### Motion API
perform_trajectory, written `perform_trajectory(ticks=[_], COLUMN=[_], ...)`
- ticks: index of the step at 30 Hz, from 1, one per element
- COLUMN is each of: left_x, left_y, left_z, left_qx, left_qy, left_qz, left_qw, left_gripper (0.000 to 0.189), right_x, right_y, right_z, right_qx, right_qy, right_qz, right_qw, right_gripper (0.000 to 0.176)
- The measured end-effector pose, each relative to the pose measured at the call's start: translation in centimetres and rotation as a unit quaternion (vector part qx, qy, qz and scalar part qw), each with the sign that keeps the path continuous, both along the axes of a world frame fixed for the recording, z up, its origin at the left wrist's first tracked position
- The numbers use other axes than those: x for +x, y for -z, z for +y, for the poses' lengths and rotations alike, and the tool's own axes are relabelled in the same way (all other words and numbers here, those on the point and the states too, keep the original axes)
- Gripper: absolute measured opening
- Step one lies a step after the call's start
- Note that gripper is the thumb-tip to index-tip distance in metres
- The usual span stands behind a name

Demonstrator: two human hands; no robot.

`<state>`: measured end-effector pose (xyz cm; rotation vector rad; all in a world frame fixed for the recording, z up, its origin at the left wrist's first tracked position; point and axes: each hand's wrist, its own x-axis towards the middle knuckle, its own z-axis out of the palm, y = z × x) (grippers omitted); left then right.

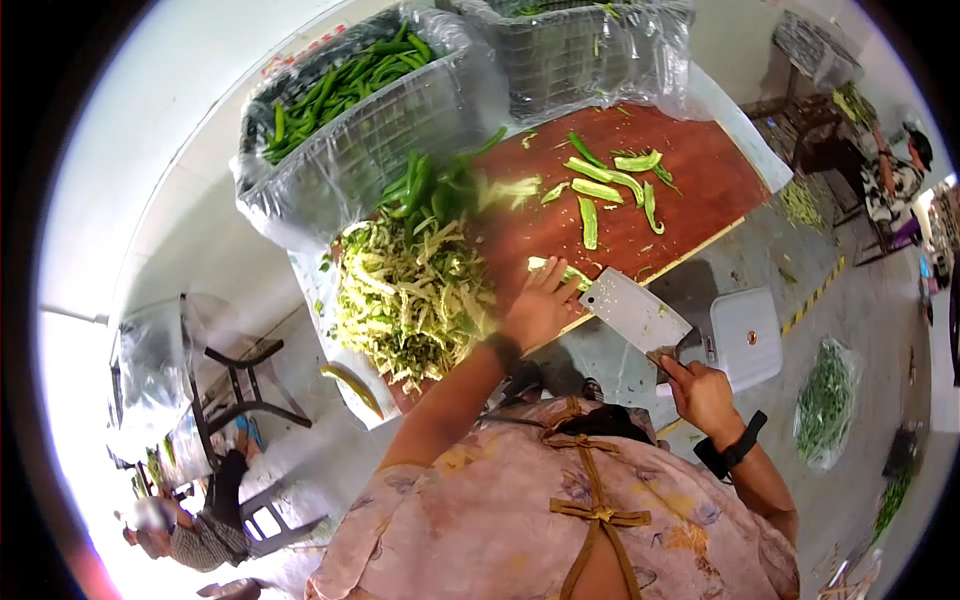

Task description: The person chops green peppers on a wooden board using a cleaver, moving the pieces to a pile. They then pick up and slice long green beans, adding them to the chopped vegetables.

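Observation:
My right hand point(703, 393) grips the handle of a wide steel cleaver point(634, 311), its blade lying over the near edge of the red-brown cutting board point(690, 175). My left hand point(541, 305) rests flat on the board with fingers spread, touching a pale green pepper piece point(560, 270) beside the big heap of shredded green pepper point(410, 295). Split green pepper halves point(600, 190) lie scattered further along the board. Whole peppers point(425, 190) are piled at the heap's far end.
Two plastic-lined crates stand past the board: one point(350, 110) full of green peppers, another point(580, 50) beside it. A white lidded box point(746, 335) and a bag of greens point(825, 400) sit on the floor. Other people sit at lower left point(190, 530) and upper right point(895, 175).

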<state>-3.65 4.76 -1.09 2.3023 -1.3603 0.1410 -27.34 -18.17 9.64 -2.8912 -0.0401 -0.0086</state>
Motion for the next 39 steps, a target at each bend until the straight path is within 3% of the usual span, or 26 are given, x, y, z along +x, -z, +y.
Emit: perform_trajectory(ticks=[11,13,16,20,23,25,28,32,37,39], left_x=[-0.5,-0.2,-0.3,0.2,0.8,0.4,0.4,1.1,-0.2,0.2], left_y=[-0.3,0.1,0.3,0.6,1.3,0.7,0.7,-0.4,-1.6,-1.0], left_z=[-0.1,-0.2,-0.4,-0.4,-0.2,0.2,0.1,0.0,1.5,2.2], left_qx=[-0.001,0.054,-0.011,0.002,-0.017,0.098,0.079,0.121,0.105,0.096], left_qy=[-0.015,-0.007,-0.016,-0.017,-0.017,-0.019,-0.03,-0.031,-0.18,-0.159], left_qz=[-0.006,0.027,-0.019,-0.037,-0.001,0.029,0.036,0.119,0.067,0.045], left_qw=[1.0,0.998,1.0,0.999,1.0,0.995,0.996,0.985,0.976,0.982], left_gripper=[0.048,0.051,0.04,0.042,0.045,0.053,0.057,0.059,0.061,0.061], right_x=[2.6,2.1,2.2,4.1,3.6,3.2,5.4,5.6,4.1,4.2], right_y=[1.6,1.7,2.6,3.8,4.2,4.6,4.4,5.1,6.0,5.4], right_z=[-3.8,-4.0,-4.7,-4.5,-4.9,-5.2,-3.6,-3.4,-4.0,-4.1], right_qx=[0.007,0.015,0.008,0.011,0.054,0.119,0.03,0.039,0.063,0.056], right_qy=[-0.07,-0.074,-0.091,-0.101,-0.093,-0.08,-0.087,-0.094,-0.086,-0.089], right_qz=[0.001,-0.007,0.001,-0.021,-0.026,-0.018,-0.019,-0.033,-0.036,-0.027], right_qw=[0.997,0.997,0.996,0.995,0.994,0.989,0.996,0.994,0.994,0.994], right_gripper=[0.036,0.036,0.036,0.037,0.035,0.041,0.034,0.035,0.034,0.034])
